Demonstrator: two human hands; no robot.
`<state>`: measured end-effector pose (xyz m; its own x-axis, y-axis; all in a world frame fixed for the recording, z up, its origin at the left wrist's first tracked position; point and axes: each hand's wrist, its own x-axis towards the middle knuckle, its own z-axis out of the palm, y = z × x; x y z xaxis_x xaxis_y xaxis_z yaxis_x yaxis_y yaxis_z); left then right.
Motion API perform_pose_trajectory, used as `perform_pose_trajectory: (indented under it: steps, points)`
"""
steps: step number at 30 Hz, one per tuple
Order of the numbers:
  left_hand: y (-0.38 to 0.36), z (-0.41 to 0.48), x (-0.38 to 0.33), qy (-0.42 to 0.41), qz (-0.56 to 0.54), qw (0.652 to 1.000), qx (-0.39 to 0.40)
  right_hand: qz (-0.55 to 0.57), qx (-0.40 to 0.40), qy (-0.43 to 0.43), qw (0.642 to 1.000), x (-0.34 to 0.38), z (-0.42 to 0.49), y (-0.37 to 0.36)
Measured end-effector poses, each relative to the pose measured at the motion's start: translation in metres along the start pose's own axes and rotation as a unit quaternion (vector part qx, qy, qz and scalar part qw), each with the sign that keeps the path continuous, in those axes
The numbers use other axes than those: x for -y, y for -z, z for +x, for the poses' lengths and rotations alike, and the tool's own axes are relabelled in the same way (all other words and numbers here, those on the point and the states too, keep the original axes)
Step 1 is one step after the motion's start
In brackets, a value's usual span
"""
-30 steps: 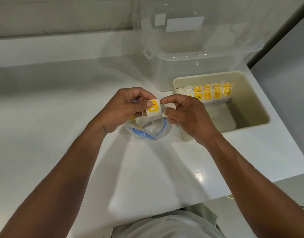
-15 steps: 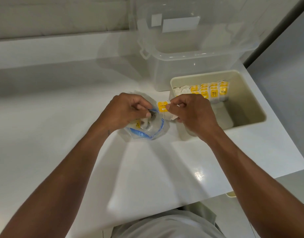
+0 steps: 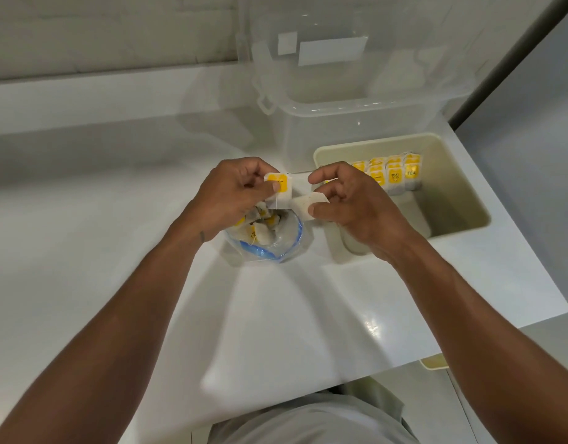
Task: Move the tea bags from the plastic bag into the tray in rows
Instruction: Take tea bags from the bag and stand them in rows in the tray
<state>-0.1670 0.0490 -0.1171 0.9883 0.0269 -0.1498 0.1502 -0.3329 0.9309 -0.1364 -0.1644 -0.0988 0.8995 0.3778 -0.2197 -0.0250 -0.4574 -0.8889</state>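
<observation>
The tea bag (image 3: 281,195) hangs just above the open plastic bag (image 3: 276,248). Our left hand (image 3: 231,193) pinches its yellow-tagged end and our right hand (image 3: 356,206) pinches a pale pouch beside it; we cannot tell whether that is the same bag. The tray (image 3: 449,174) lies to the right, nearer our right hand. Its row of tea bags (image 3: 393,174) runs left to right along the far wall, so we judge this one goes in upright beside them.
</observation>
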Motion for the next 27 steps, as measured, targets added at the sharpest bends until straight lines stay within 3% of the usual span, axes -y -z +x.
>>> perform_pose_trajectory:
  steps: [13, 20, 27]
  points:
    - [-0.016, 0.005, -0.025, -0.040, 0.060, 0.997, 0.008, 0.022, -0.089, -0.015, 0.996, 0.009, -0.004, 0.021]
    - [-0.043, 0.018, -0.052, -0.048, 0.130, 0.990, -0.011, -0.021, -0.048, -0.042, 0.998, -0.004, -0.002, 0.061]
    - [-0.090, 0.048, -0.083, -0.041, 0.181, 0.983, -0.010, -0.175, -0.004, 0.026, 0.984, -0.027, 0.022, 0.129]
